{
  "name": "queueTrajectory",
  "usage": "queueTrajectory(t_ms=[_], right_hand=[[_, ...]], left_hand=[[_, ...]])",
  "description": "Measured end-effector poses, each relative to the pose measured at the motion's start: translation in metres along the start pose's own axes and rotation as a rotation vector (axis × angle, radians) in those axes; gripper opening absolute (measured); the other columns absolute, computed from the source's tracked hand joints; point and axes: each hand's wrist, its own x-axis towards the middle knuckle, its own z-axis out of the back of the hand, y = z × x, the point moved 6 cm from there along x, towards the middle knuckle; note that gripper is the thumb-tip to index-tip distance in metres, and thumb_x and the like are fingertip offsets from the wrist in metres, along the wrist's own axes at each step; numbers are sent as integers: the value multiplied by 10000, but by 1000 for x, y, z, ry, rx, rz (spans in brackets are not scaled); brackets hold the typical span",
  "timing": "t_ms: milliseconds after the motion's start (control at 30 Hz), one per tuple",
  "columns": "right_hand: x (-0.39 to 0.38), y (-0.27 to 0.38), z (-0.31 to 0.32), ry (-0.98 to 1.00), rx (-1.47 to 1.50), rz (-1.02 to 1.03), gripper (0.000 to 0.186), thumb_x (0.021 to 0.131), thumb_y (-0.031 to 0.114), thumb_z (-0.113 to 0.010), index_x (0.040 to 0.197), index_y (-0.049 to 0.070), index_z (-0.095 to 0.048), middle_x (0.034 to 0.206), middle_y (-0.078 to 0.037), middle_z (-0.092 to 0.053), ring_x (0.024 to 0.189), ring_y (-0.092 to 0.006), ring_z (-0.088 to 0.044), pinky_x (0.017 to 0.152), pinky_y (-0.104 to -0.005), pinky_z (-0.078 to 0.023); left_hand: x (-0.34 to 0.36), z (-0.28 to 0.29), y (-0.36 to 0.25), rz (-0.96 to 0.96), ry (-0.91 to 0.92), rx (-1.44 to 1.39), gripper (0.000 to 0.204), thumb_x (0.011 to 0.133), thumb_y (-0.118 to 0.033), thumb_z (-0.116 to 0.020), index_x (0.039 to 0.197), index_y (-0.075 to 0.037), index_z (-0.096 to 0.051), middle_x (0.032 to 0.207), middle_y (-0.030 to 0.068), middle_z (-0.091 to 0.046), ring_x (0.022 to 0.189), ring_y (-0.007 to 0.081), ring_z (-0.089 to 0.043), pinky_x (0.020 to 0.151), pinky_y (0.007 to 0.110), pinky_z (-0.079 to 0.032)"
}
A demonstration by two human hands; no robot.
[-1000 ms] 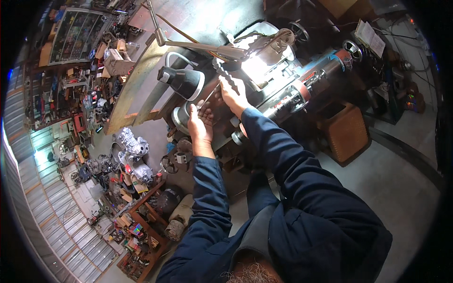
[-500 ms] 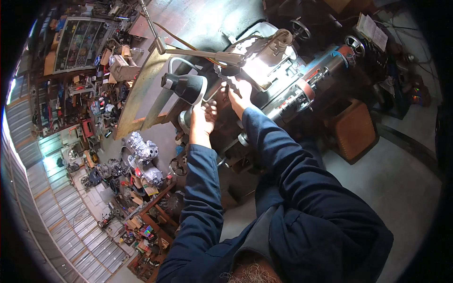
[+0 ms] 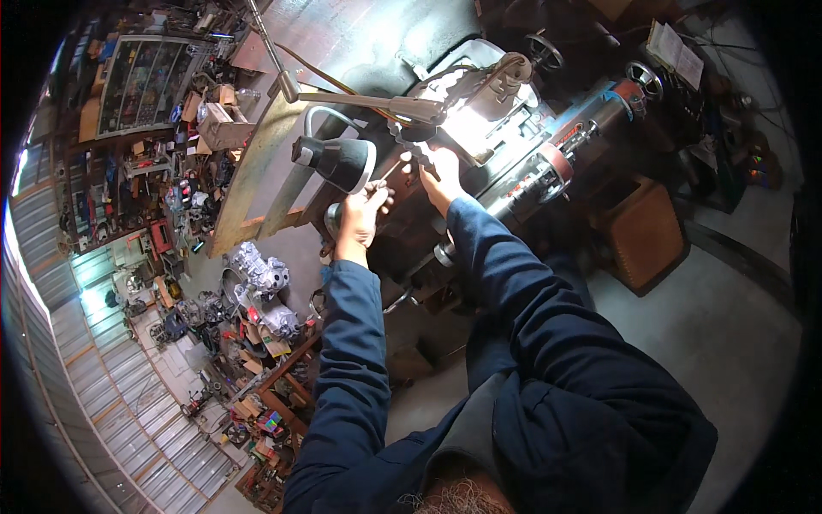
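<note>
My left hand point(image 3: 360, 218) is closed, thumb against fingers, on a thin rod point(image 3: 393, 176) that slants up toward my right hand. Just beyond it hangs a black cone-shaped work lamp point(image 3: 338, 163) with a pale rim. My right hand point(image 3: 440, 178) has its fingers curled around the lower end of a wavy-edged metal piece point(image 3: 415, 147) on the machine; its exact kind is not clear. Whether the rod's far end touches that piece cannot be made out. Above both hands stretches a jointed metal lamp arm point(image 3: 377, 101).
The machine's brightly lit bed point(image 3: 479, 128) and a shiny cylinder with a red collar point(image 3: 548, 167) lie to the right. A brown box-like cover point(image 3: 640, 236) stands below them. On the floor at left are a silver engine casing point(image 3: 257, 267) and crowded parts.
My left hand has shifted a little left and down, its thumb now on top, and the thin rod shows more plainly. My right hand stays nearly in place.
</note>
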Motion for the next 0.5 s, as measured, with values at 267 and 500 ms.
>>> queueTrajectory(t_ms=[267, 500], right_hand=[[-2, 3, 1, 2, 79, -7, 408, 962, 355, -554, 817, -15, -648, 632, -143, -666, 491, -211, -619, 471, -322, -474], [-1, -4, -3, 30, -2, -25, 436, 958, 392, -559, 814, 8, -709, 647, -113, -685, 526, -192, -625, 510, -331, -478]], left_hand=[[-15, 3, 3, -96, -455, -15, 245, 871, -138, -692, 1063, -18, -599, 834, 84, -658, 654, 204, -648, 556, 312, -530], [-3, 3, 8, -54, -219, -185, 106, 901, -120, -663, 960, -57, -602, 832, 84, -652, 665, 176, -628, 557, 268, -508]])
